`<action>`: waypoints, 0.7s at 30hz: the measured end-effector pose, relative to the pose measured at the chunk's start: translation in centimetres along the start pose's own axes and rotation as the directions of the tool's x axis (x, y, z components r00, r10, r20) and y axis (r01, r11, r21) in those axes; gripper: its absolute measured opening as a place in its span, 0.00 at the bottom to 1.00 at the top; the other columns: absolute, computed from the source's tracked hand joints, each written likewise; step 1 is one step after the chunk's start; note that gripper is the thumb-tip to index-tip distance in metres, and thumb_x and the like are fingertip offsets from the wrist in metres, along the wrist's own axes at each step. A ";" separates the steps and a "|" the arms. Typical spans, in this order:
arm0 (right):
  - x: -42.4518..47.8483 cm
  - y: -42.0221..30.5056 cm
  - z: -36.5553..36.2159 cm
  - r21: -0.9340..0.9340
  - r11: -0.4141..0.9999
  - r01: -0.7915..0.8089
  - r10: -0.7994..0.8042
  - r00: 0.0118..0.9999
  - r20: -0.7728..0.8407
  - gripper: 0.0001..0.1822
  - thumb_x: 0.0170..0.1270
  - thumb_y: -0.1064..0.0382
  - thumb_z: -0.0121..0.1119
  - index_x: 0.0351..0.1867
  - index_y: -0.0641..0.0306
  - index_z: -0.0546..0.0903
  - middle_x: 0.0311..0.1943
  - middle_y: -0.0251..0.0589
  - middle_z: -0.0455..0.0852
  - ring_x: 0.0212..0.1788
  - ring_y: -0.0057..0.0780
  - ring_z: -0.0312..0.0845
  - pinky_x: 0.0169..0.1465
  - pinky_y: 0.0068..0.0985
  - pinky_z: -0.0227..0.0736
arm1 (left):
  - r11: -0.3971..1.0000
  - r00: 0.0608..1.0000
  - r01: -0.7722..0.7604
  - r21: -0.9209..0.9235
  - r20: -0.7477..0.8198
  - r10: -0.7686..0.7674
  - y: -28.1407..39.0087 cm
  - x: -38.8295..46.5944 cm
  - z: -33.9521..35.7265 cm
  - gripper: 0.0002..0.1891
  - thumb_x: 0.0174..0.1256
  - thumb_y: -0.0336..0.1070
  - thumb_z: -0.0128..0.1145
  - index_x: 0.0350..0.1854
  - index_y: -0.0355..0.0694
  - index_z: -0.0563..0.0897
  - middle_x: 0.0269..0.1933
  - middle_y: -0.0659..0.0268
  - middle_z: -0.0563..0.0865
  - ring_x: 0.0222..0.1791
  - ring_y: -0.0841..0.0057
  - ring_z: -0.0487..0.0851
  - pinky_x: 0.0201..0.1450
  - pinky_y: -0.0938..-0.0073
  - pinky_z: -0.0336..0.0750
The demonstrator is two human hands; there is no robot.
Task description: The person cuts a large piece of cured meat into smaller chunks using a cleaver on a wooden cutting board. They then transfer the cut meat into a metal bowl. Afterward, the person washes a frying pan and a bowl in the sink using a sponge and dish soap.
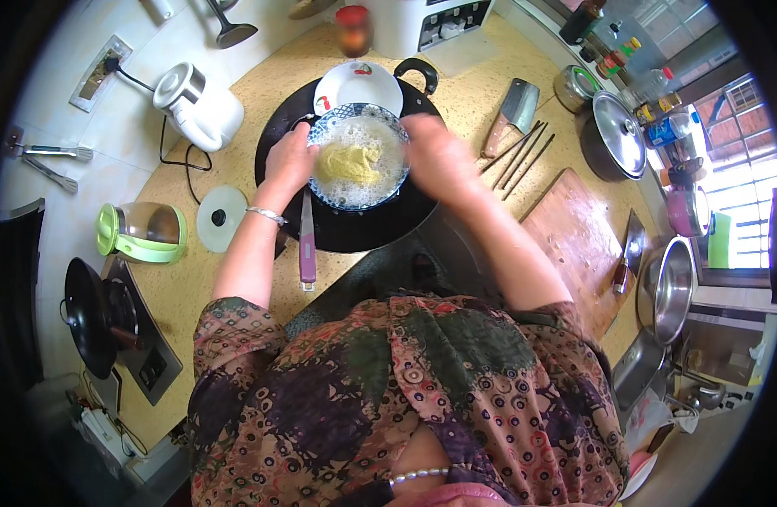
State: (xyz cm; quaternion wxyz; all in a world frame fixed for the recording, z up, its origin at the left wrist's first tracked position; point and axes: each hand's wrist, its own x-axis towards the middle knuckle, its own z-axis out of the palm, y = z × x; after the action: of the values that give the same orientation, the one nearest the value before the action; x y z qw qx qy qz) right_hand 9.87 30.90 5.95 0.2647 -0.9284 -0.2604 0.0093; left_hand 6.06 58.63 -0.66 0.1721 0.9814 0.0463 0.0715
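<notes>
A blue-and-white patterned bowl is over a large black wok. Inside it a yellow doughy or mashed mass sits amid frothy, bubbly liquid. My left hand grips the bowl's left rim, with the thumb over the edge. At the right rim is my right hand, blurred and with its fingertips hidden, so its hold is unclear. Behind the bowl, a white plate with cherry prints overlaps the wok. A purple-handled utensil extends towards me below my left hand, its far end hidden.
A cleaver, several dark chopsticks and a wooden cutting board bearing a knife lie to the right. A lidded pot stands beyond. Leftward are a white kettle, a green-handled jug and a round lid.
</notes>
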 end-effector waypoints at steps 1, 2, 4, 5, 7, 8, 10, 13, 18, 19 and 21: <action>0.3 -1.4 1.9 -0.079 0.984 0.159 -0.151 0.983 0.100 0.22 0.66 0.57 0.63 0.61 0.56 0.78 0.56 0.51 0.83 0.54 0.51 0.83 0.55 0.43 0.79 | 1.000 1.000 -0.004 0.015 -0.017 0.004 0.6 0.1 0.3 0.15 0.66 0.36 0.62 0.48 0.37 0.73 0.40 0.48 0.86 0.45 0.47 0.85 0.46 0.49 0.79; 0.0 -2.5 4.0 -0.216 0.931 0.294 -0.298 0.955 0.019 0.21 0.66 0.58 0.62 0.60 0.54 0.78 0.56 0.51 0.82 0.54 0.52 0.82 0.55 0.43 0.80 | 1.000 1.000 -0.013 0.008 -0.003 0.013 0.8 0.2 0.2 0.14 0.66 0.35 0.61 0.49 0.38 0.72 0.40 0.49 0.86 0.43 0.47 0.85 0.45 0.48 0.79; 0.2 -3.6 6.7 -0.350 0.845 0.404 -0.415 0.909 0.048 0.21 0.65 0.59 0.62 0.60 0.54 0.78 0.57 0.52 0.81 0.55 0.55 0.81 0.54 0.43 0.80 | 1.000 1.000 0.005 -0.015 0.007 -0.005 1.2 0.1 -0.2 0.14 0.67 0.34 0.60 0.50 0.38 0.71 0.38 0.49 0.86 0.42 0.46 0.85 0.44 0.47 0.78; 0.9 -3.7 7.4 -0.347 0.848 0.401 -0.378 0.916 0.135 0.21 0.64 0.60 0.62 0.59 0.54 0.78 0.57 0.53 0.80 0.55 0.57 0.80 0.53 0.43 0.81 | 1.000 1.000 0.007 -0.029 0.009 -0.006 1.2 0.1 -0.2 0.14 0.68 0.34 0.59 0.50 0.38 0.71 0.38 0.49 0.86 0.42 0.45 0.85 0.43 0.46 0.78; 2.4 -3.5 8.7 -0.316 0.861 0.399 -0.344 0.914 0.216 0.21 0.62 0.62 0.62 0.57 0.55 0.77 0.54 0.52 0.80 0.55 0.58 0.79 0.52 0.42 0.81 | 0.998 1.000 0.018 -0.066 -0.007 -0.018 0.9 0.0 0.1 0.12 0.70 0.35 0.57 0.49 0.39 0.71 0.38 0.49 0.86 0.43 0.45 0.85 0.44 0.46 0.78; 3.4 -3.1 9.3 -0.293 0.872 0.393 -0.343 0.916 0.207 0.20 0.61 0.62 0.61 0.56 0.56 0.77 0.52 0.52 0.80 0.55 0.57 0.79 0.52 0.42 0.81 | 0.996 1.000 0.014 -0.093 -0.026 -0.016 0.9 -0.1 0.3 0.11 0.70 0.35 0.56 0.49 0.40 0.72 0.38 0.49 0.86 0.43 0.44 0.85 0.44 0.46 0.78; 4.1 -3.4 9.7 -0.253 0.869 0.426 -0.415 0.905 0.095 0.14 0.59 0.64 0.59 0.48 0.57 0.78 0.46 0.46 0.80 0.52 0.50 0.79 0.51 0.40 0.81 | 0.993 0.998 0.025 -0.117 -0.054 -0.032 1.1 -0.5 0.1 0.08 0.73 0.37 0.52 0.48 0.41 0.73 0.40 0.50 0.86 0.44 0.44 0.84 0.44 0.46 0.77; 5.9 -3.4 9.5 -0.271 0.758 0.593 -0.614 0.789 0.010 0.14 0.61 0.63 0.58 0.49 0.54 0.80 0.47 0.43 0.80 0.51 0.43 0.79 0.52 0.38 0.80 | 0.983 0.993 0.068 -0.171 -0.086 -0.084 1.1 -0.6 0.5 0.10 0.75 0.39 0.50 0.53 0.43 0.75 0.44 0.49 0.87 0.46 0.44 0.84 0.46 0.49 0.77; 8.5 -2.5 7.8 -0.432 0.559 0.708 -0.764 0.642 0.062 0.06 0.58 0.59 0.59 0.35 0.48 0.85 0.43 0.29 0.81 0.53 0.31 0.75 0.56 0.35 0.66 | 0.988 0.990 0.054 -0.144 -0.121 -0.071 1.1 -0.8 1.1 0.10 0.75 0.40 0.50 0.52 0.43 0.75 0.44 0.52 0.87 0.44 0.46 0.86 0.44 0.46 0.79; 8.7 -2.1 7.5 -0.461 0.531 0.711 -0.769 0.633 0.089 0.06 0.57 0.59 0.59 0.35 0.49 0.84 0.43 0.29 0.81 0.52 0.31 0.75 0.56 0.34 0.66 | 0.990 0.990 0.048 -0.135 -0.125 -0.065 0.8 -0.8 1.4 0.11 0.75 0.39 0.51 0.53 0.43 0.75 0.44 0.52 0.87 0.43 0.46 0.86 0.44 0.47 0.79; 8.9 -1.3 7.0 -0.514 0.471 0.717 -0.775 0.615 0.147 0.07 0.56 0.60 0.59 0.35 0.51 0.83 0.42 0.29 0.80 0.51 0.31 0.74 0.56 0.33 0.66 | 0.992 0.990 0.038 -0.123 -0.133 -0.054 0.5 -0.7 1.7 0.12 0.74 0.38 0.52 0.54 0.42 0.75 0.44 0.51 0.87 0.43 0.46 0.86 0.44 0.47 0.79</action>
State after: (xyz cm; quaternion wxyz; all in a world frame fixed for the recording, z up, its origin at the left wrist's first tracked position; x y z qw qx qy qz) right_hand 15.82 39.58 1.66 -0.0093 -0.7540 -0.6159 -0.2281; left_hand 5.63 57.51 -2.13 0.2288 0.9608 0.0764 0.1368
